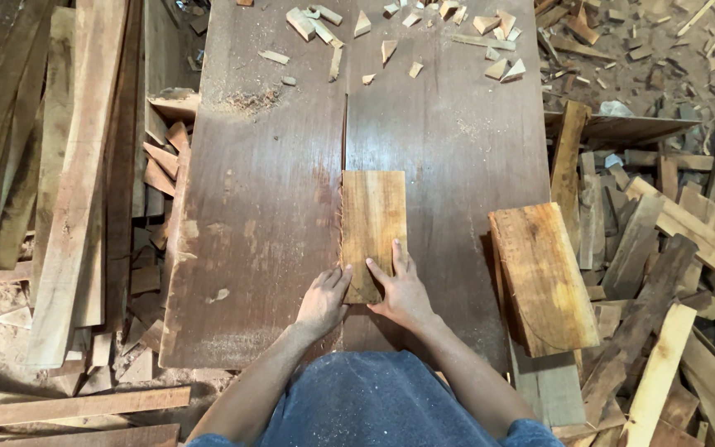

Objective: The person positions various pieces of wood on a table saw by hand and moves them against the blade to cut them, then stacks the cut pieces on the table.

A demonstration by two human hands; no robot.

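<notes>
Wood everywhere: I am looking down on a dark brown desk (pixel 258 207) with a thin slot (pixel 346 132) running along its middle. A short light-coloured board (pixel 372 223) is lying flat on the desk, its left edge sitting right along the slot. My left hand (pixel 323 300) is resting palm-down at the board's near left corner, fingers flat and spread, its grip not closed around anything. My right hand (pixel 404 290) is pressing flat on the board's near end, fingers extended, grip likewise open and only bearing down on the surface. A stack of similar boards (pixel 544 273) is lying at the desk's right edge, well apart from my hands. Small wedge offcuts (pixel 407 29) are scattering the far end. Long planks (pixel 68 182) are leaning at the left; scrap pieces (pixel 664 248) are piling up at the right.
</notes>
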